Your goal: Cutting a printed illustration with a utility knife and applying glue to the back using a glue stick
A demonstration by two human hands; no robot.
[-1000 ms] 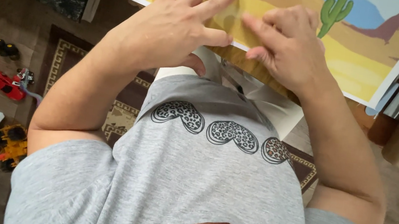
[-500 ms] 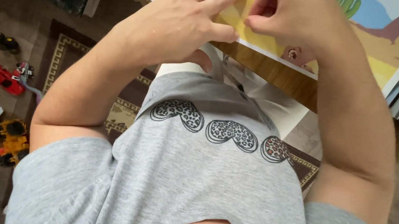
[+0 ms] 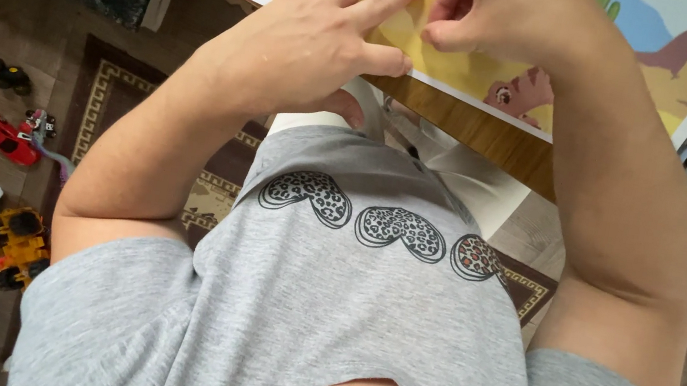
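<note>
A large flat picture board (image 3: 465, 65) lies across the top of the frame on the tabletop (image 3: 498, 144). It shows a yellow desert scene with green cacti, blue sky at upper right and a white border, its near edge running down toward the right.

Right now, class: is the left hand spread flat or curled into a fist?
Spread flat: the left hand lies palm-down with fingers fanned across the yellow desert picture.
</note>
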